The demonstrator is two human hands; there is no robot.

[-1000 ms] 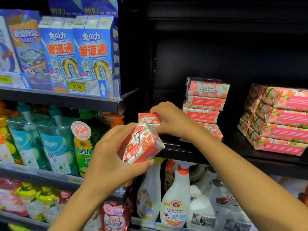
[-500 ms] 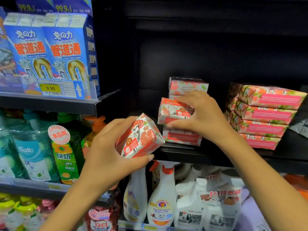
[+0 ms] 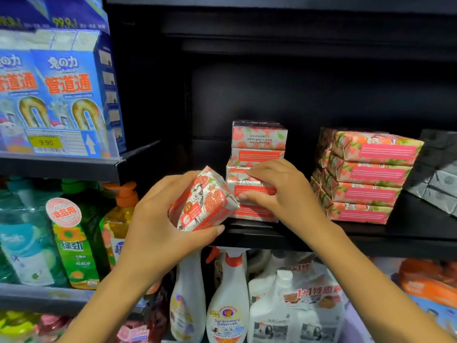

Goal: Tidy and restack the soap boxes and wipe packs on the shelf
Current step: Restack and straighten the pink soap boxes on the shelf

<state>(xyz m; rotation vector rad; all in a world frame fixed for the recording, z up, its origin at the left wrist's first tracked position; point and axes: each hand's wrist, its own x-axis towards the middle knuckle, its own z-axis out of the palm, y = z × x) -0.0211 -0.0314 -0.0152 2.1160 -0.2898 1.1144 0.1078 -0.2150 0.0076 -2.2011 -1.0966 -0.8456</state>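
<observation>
Left hand (image 3: 160, 226): wrapped round a tilted soap box (image 3: 202, 201), just off the shelf (image 3: 321, 241) front edge.
Right hand (image 3: 284, 194): pinching a middle box (image 3: 257, 190) in the soap stack (image 3: 258, 144) (bit crooked).
Right of it: wipe packs (image 3: 371, 174), grey packs (image 3: 442, 169).
Below: spray bottles (image 3: 228, 300).

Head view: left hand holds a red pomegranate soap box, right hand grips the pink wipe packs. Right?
No: head view shows the right hand gripping a box in the red soap box stack, not the pink wipe packs; the left hand holds the pomegranate soap box.
</observation>
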